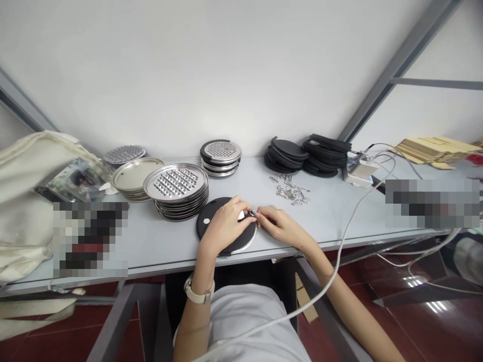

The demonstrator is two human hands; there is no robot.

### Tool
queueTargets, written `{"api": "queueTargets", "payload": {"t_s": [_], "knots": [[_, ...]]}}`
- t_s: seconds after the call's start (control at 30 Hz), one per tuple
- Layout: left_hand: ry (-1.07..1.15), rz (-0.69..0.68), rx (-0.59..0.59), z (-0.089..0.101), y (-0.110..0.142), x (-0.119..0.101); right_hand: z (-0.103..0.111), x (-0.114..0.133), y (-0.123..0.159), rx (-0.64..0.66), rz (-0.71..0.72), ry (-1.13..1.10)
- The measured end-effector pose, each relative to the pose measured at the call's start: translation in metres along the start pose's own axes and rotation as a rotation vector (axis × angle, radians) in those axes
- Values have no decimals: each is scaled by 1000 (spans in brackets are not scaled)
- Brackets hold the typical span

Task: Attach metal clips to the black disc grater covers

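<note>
A round black disc with a silver rim [199,229] lies on the table near its front edge, with a white dot showing at its left. My left hand [226,226] rests over the disc, thumb and forefinger curled together at its right edge. Against those fingertips, my right hand [277,223] pinches from the other side. A small shiny metal clip [253,213] shows between the two hands; the fingers partly cover it. Behind my right hand lies a loose pile of small metal clips [290,191].
Stacked metal grater discs [177,183] and plain metal discs [138,173] stand at the left. Further back is a grater stack with black rims [221,153]. Black round parts [287,153] are piled at back right. A white cable [341,246] crosses over my right forearm.
</note>
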State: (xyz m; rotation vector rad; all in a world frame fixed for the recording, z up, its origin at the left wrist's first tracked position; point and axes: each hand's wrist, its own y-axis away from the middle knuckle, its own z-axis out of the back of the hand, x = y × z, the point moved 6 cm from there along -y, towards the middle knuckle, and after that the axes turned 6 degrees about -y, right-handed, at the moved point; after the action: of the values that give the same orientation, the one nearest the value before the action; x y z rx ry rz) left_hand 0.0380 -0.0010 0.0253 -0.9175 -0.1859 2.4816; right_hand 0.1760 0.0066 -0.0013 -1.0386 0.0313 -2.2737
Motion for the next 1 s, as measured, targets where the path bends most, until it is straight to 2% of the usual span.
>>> {"api": "queueTargets", "payload": {"t_s": [0.4, 1.0], "knots": [[-9, -23, 10, 0, 0, -1, 2, -2, 0, -22, -45, -40], [-24, 2, -5, 0, -1, -1, 2, 4, -1, 1, 15, -46]]}}
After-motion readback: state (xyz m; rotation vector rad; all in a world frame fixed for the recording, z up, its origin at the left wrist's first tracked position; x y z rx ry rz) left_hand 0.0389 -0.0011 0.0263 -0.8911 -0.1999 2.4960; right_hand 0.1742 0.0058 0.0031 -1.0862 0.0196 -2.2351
